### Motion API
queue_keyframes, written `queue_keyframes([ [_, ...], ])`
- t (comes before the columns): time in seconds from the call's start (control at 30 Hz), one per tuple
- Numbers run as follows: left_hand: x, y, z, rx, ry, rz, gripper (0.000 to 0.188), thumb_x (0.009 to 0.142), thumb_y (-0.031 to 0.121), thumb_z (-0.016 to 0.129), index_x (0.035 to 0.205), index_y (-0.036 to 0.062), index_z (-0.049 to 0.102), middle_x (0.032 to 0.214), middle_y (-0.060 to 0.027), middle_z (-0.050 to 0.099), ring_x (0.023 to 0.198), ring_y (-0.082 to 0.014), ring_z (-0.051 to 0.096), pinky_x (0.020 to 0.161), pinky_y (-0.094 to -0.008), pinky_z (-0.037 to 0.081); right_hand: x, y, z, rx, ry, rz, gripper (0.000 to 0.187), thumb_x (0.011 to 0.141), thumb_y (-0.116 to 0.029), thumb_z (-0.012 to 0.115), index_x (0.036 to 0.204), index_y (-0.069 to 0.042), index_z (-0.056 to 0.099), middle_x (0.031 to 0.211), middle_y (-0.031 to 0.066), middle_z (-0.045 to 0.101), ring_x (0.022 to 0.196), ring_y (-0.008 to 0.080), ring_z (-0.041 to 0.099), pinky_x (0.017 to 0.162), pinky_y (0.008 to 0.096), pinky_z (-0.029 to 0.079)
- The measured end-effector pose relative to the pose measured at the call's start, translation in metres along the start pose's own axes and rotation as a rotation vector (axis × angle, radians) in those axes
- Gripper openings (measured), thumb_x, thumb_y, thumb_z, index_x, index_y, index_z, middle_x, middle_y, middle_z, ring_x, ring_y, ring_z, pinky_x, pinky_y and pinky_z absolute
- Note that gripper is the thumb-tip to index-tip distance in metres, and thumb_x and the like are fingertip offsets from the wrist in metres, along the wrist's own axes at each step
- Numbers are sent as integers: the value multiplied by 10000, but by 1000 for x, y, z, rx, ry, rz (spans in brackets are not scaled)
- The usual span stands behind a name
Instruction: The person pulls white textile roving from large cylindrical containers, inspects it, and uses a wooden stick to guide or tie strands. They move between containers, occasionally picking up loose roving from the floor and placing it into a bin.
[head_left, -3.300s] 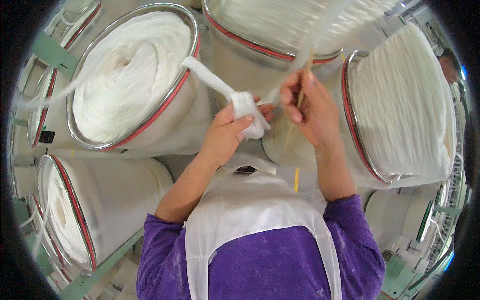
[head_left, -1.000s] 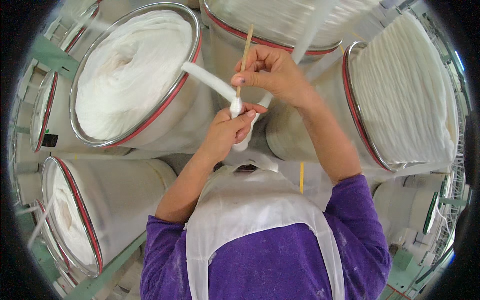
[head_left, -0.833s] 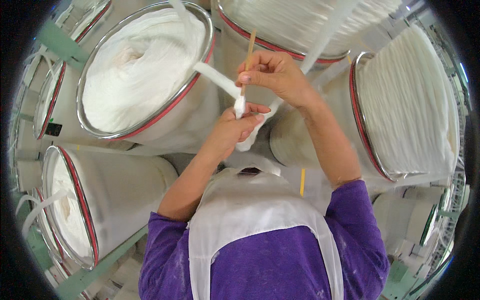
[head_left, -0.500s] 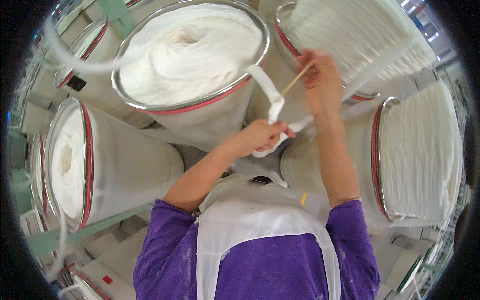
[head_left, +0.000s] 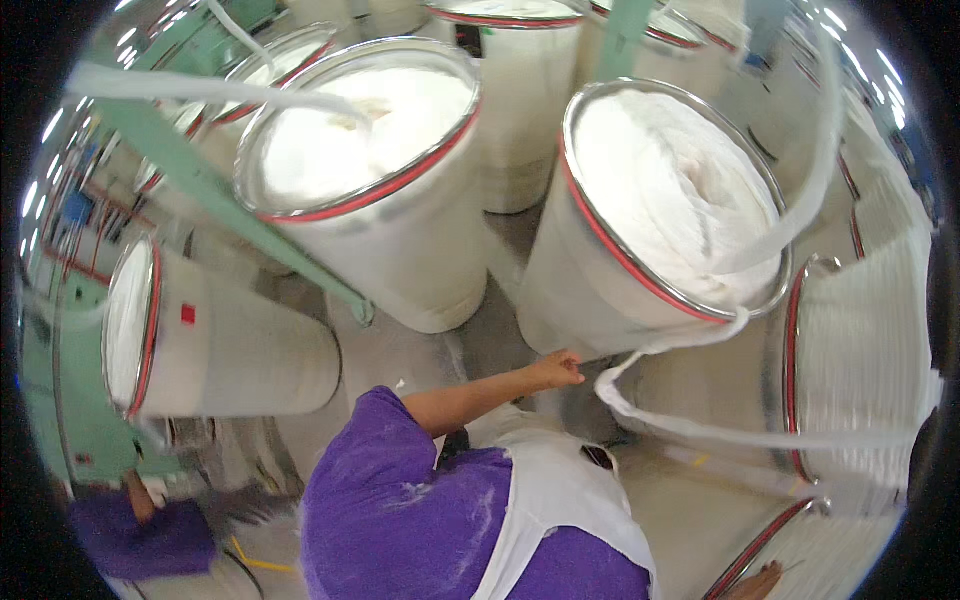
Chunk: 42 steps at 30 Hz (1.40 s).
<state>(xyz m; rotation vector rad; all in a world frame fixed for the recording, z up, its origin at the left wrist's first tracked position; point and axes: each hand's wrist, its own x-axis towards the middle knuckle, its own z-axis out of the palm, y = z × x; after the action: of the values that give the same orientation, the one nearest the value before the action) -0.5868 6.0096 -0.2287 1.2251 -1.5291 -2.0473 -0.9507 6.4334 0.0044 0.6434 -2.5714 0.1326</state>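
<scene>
My left hand is closed in front of my apron, with nothing visible in its fingers. Just right of it, a soft white fibre strand bends in a loop, apart from the hand. The strand hangs over the rim of a tall can filled with coiled white fibre and stretches off to the right. At the lower right edge my right hand shows only in part, beside the rim of another can. A thin stick seems to stick out from its fingers; the rest is cut off.
More fibre-filled cans stand around: one behind left, one at the left, one at the right. A green metal beam slants down to the floor. Another person in a purple shirt is at the lower left.
My view and body have turned. My left hand no longer holds the white strand. The right hand, earlier raised with the stick near the strand, is now low at the right edge.
</scene>
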Motion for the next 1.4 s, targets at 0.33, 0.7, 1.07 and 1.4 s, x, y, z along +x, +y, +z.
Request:
queue_keyframes([
  [0.33,-100,3,-28,32,252,128,464,857,246,619,1236,12,492,1117,-122,579,1031,-182,550,854,-329,463,55,-28,57,-219,-83,-212,315,964,-270,396,1123,-61,569,803,129,632,697,264,626,600,343,525],
  [0.7,-243,104,-263,1196,1218,662,478,813,223,672,1212,48,476,1221,-167,512,1157,-331,482,1009,-437,367,15,-17,41,-421,-6,-314,304,964,-256,385,1077,-59,585,612,95,619,500,233,619,414,322,501],
  [1.07,-300,150,-441,1302,1223,341,895,616,515,787,1223,-53,453,1104,-184,577,1043,-345,523,886,-444,412,-206,-44,-107,-534,-196,-152,232,953,-290,429,892,-151,604,785,70,662,599,248,651,496,349,524],
  [1.4,-308,139,-420,1180,1327,368,961,524,735,705,1107,-14,559,967,-110,641,988,-275,571,949,-421,374,-345,38,-155,-200,-23,-299,277,946,-233,484,1053,-10,609,891,151,656,758,308,634,639,389,522],
])
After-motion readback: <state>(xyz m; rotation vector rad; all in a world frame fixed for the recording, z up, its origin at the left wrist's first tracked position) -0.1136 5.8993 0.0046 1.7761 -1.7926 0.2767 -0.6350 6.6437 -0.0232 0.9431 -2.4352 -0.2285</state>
